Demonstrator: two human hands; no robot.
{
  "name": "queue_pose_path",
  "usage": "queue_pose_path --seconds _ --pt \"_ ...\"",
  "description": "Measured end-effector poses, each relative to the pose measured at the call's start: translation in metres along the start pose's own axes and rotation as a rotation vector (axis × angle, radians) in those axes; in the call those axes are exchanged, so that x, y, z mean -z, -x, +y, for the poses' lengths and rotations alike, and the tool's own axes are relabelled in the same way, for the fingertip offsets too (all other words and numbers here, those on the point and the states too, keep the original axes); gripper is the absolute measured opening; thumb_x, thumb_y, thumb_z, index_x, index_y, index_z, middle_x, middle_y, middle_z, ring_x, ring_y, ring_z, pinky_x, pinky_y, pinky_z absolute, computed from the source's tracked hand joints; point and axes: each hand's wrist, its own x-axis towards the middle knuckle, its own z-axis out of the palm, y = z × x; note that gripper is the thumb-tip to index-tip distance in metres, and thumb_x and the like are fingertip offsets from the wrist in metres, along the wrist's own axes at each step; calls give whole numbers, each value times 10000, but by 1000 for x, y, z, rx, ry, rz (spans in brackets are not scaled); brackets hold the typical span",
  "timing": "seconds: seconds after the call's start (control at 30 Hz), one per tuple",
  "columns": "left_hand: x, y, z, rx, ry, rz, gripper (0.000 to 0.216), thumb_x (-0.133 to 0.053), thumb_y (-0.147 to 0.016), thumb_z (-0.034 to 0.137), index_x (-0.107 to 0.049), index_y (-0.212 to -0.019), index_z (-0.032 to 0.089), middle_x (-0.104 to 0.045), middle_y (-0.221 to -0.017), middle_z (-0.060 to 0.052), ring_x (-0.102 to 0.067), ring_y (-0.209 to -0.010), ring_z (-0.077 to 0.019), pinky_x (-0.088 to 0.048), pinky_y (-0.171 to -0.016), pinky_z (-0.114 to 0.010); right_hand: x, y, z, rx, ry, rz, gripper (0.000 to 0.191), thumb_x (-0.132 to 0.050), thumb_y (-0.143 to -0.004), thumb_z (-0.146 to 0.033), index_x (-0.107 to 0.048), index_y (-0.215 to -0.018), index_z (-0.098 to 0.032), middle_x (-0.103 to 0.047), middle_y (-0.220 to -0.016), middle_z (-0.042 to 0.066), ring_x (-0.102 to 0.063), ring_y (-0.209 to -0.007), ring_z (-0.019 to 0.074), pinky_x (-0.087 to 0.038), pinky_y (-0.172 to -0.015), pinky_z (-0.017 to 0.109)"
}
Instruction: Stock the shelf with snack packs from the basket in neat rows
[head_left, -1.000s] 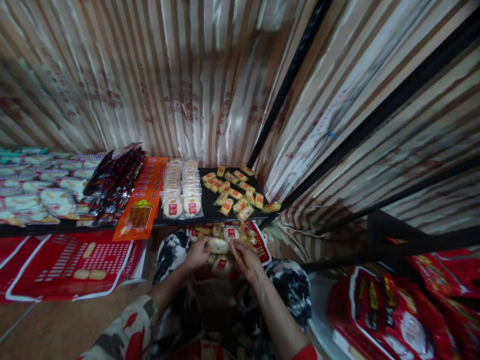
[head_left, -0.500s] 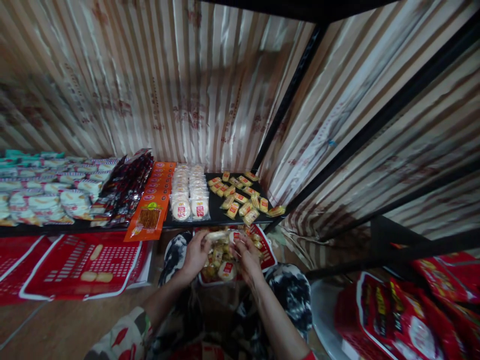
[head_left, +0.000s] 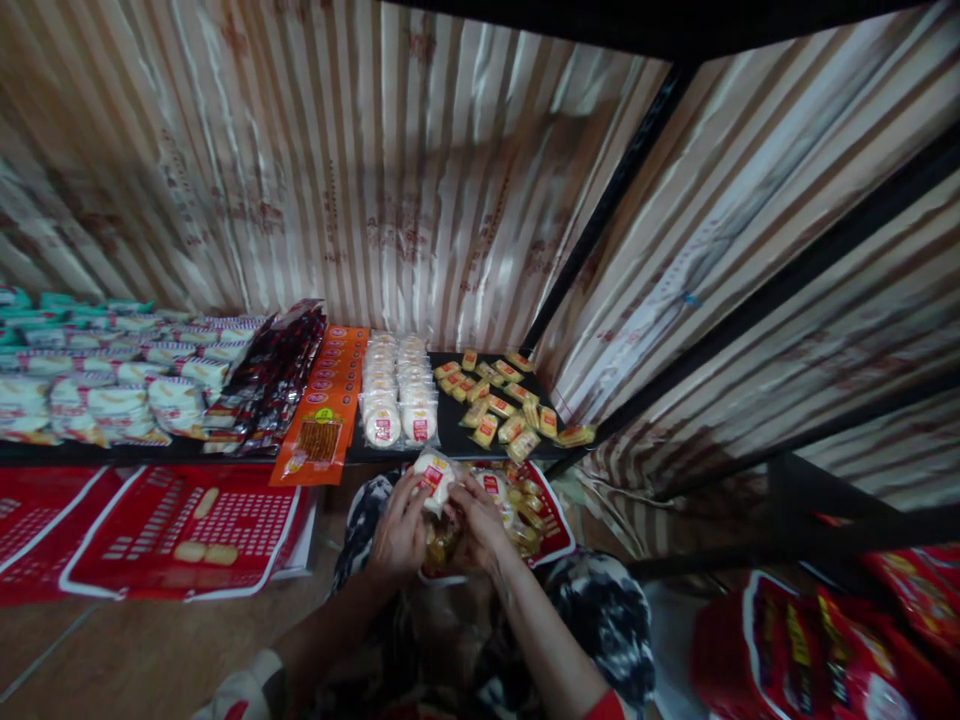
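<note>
A round white rice cracker packet (head_left: 435,478) with a red label is tilted up between my two hands. My left hand (head_left: 400,528) has its fingers closed on the packet's left side. Against its right edge, the fingers of my right hand (head_left: 478,518) are curled and closed. Another rice cracker packet (head_left: 495,486) shows just behind my right hand; whether it is held or lies in the basket I cannot tell. Below both hands is a red basket (head_left: 556,522) with a white rim, containing several small yellow-wrapped snacks (head_left: 529,508). My wrists hide part of it.
On the black shelf (head_left: 450,447) stand two rows of rice cracker packets (head_left: 401,385), scattered yellow snacks (head_left: 501,405), orange packs (head_left: 319,430), dark packs (head_left: 274,385) and white packs (head_left: 112,405). Red baskets (head_left: 247,510) sit below left. Black posts (head_left: 607,205) and red bags (head_left: 840,650) are at right.
The rice cracker packet by my left hand has turned from edge-on to face-up, and my hands have come closer together. The view has shifted slightly, moving the scene right.
</note>
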Motion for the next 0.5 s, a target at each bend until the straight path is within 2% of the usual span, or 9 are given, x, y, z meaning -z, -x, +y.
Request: queue_pose_path --seconds 0.27,0.4,0.5 --pt "16 -11 -21 145 -120 63 413 -333 -856 197 -506 -1229 152 -436 -1340 -119 -313 -1306 -236 -298 -1085 -383 -47 -41 0 191 245 -183 379 -644 -588 -323 -634 -932 -165 -559 -582 -60 -464 -496 72 -356 -482 181" --pt "26 -32 -34 259 -147 138 403 -388 -866 258 -485 -1246 167 -423 -1326 -127 -350 -1264 -252 -318 -1062 -383 -72 -67 1 326 507 -226 328 -532 -685 -258 -625 -983 -160 -545 -606 -51 -466 -537 96 -373 -519 202" --pt "30 -47 -44 350 -178 205 423 -436 -849 257 -463 -1257 151 -393 -1327 -145 -354 -1243 -272 -320 -1052 -400 -85 -79 2 420 751 -248 270 -474 -740 -220 -639 -950 -183 -581 -656 -29 -511 -607 124 -415 -592 226"
